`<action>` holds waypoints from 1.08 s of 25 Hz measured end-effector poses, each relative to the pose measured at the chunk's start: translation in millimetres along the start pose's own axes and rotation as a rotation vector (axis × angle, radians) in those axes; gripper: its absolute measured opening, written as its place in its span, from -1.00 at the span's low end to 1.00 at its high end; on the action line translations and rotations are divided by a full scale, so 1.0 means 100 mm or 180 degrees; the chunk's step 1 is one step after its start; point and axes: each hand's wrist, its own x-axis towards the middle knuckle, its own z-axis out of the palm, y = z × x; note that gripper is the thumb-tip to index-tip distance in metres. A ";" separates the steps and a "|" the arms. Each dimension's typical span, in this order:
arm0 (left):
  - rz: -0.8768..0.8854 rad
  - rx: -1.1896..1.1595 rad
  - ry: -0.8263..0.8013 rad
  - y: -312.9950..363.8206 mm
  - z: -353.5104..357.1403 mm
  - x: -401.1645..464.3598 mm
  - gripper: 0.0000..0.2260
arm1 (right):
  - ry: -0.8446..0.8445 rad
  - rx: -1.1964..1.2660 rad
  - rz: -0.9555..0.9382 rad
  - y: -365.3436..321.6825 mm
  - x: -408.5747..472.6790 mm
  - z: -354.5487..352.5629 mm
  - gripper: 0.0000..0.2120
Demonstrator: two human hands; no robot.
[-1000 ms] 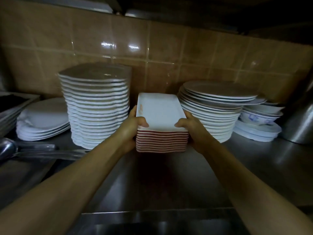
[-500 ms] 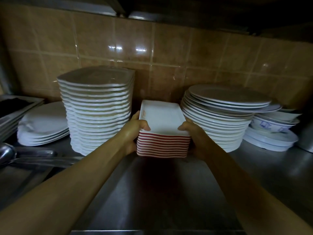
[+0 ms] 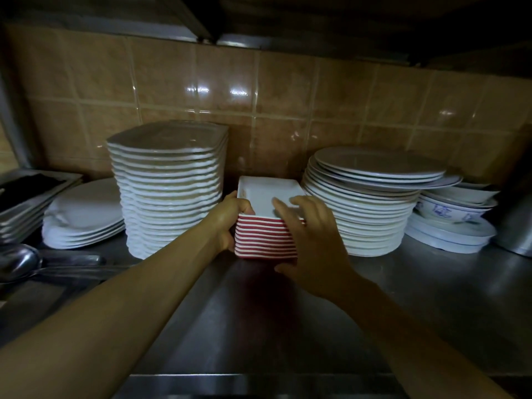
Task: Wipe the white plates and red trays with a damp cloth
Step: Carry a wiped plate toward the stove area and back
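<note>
My left hand (image 3: pixel 223 223) grips the trays (image 3: pixel 266 240) by their left edge to steady the stack on the tabletop (image 3: pixel 288 326) between the two plate stacks (image 3: pixel 168 191), while my right hand (image 3: pixel 311 240) hovers open at the right corner, holding nothing.

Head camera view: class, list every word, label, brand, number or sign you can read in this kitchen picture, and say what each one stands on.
No text can be read anywhere.
Small reddish mark on the inner left rim of the top tray of the red-and-white rectangular tray stack: too small and blurred to read.
Blue markings on the side of the white bowl with blue pattern: a painted pattern, not legible as writing.
The tall stack of white squarish plates shows no lettering.
</note>
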 end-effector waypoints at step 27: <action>0.3379 0.5161 0.0929 -0.21 -0.19 0.10 -0.55 | 0.0213 -0.0365 0.0068 0.22 0.43 0.51 -0.40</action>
